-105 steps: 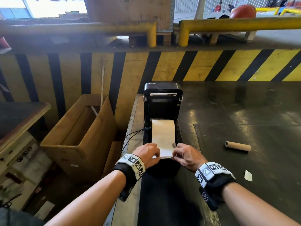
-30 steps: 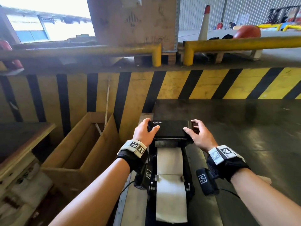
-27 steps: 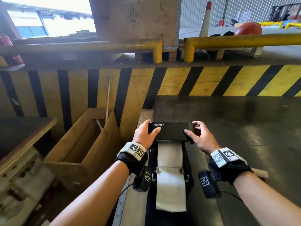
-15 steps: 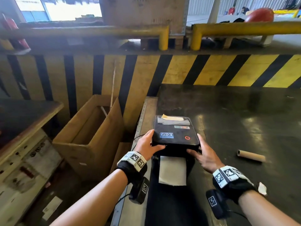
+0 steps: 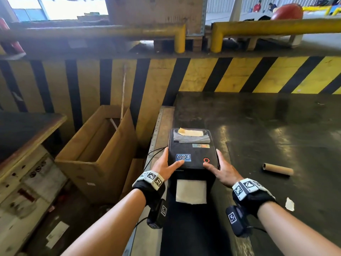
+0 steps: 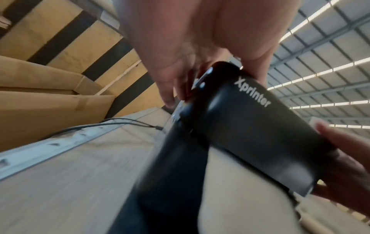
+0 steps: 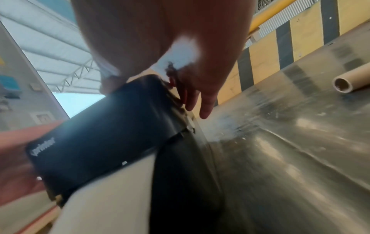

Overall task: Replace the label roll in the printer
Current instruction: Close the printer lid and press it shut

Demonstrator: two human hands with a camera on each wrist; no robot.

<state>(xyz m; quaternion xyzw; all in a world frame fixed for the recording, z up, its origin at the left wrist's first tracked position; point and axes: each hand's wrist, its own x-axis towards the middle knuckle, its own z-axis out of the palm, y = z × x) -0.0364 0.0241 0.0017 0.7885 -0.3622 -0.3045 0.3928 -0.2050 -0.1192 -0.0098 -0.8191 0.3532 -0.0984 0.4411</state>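
The black label printer [image 5: 191, 154] stands near the left edge of the dark table [image 5: 267, 126] with its lid down. A white strip of label paper [image 5: 191, 191] hangs out of its front slot. My left hand [image 5: 169, 162] presses on the lid's left side, thumb laid flat on top and fingers straight along the edge. My right hand [image 5: 217, 164] mirrors it on the right, its thumb beside the red ring button [image 5: 206, 160]. In the left wrist view the lid [image 6: 250, 120] reads "Xprinter". In the right wrist view my fingers [image 7: 192, 98] point down along the lid [image 7: 104, 129].
An empty cardboard core [image 5: 277, 169] lies on the table right of the printer, with a paper scrap [image 5: 289, 204] nearer me. An open cardboard box [image 5: 96, 154] stands left, below the table edge. A black cable [image 5: 156, 152] enters the printer's left side. A striped yellow-black wall [image 5: 203, 74] stands behind.
Both hands swung the raised lid down over the label roll, and it now lies flat. The hands slid from its top edge to its sides, and a short paper strip shows at the front.
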